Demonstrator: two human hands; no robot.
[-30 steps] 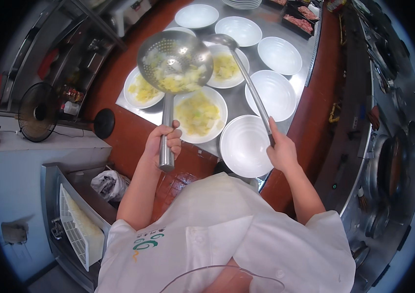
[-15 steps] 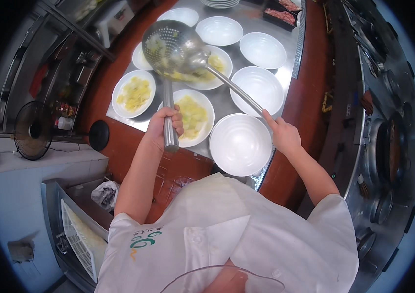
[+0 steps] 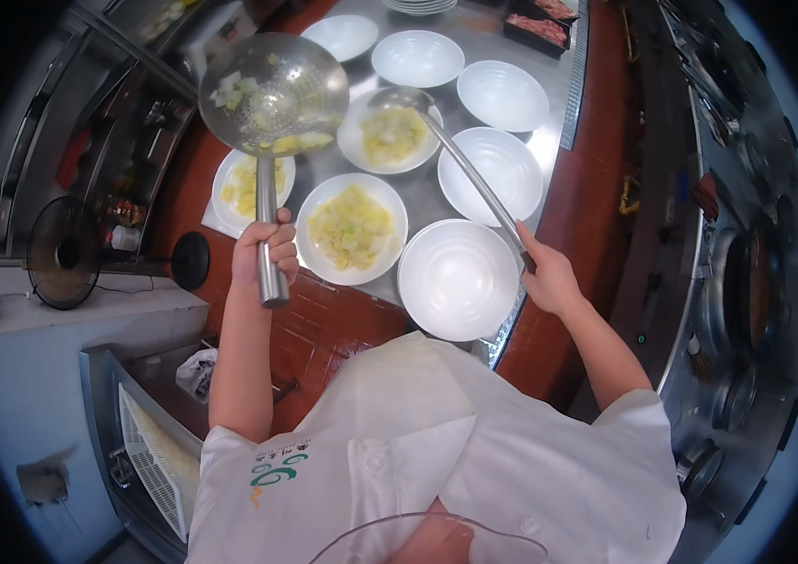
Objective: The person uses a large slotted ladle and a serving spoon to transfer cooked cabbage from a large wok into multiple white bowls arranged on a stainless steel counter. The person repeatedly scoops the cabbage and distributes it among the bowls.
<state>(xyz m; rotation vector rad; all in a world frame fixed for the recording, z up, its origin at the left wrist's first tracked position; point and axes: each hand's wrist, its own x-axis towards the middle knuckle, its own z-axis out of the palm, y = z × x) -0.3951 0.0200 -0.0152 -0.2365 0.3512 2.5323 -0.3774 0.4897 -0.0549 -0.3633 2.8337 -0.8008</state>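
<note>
My left hand is wrapped round the handle of a large steel strainer, lifted over the left part of the table. Pale yellow-green chopped cabbage lies in its perforated bowl, mostly at the near edge. In my right hand is the long handle of a steel ladle. The ladle's head hovers at the far rim of a white bowl of cabbage. Nearer me stands another filled white bowl; a third sits at the left, partly hidden by the strainer.
Several bare white bowls line the right side and far end of the steel table. Stacked plates and black trays of raw meat are at the back. A fan stands left; a cooking range with pans runs along the right.
My left hand has carried the strainer leftward, away from the ladle. The ladle's head now shows over the far filled bowl. More of the near cabbage bowl is uncovered.
</note>
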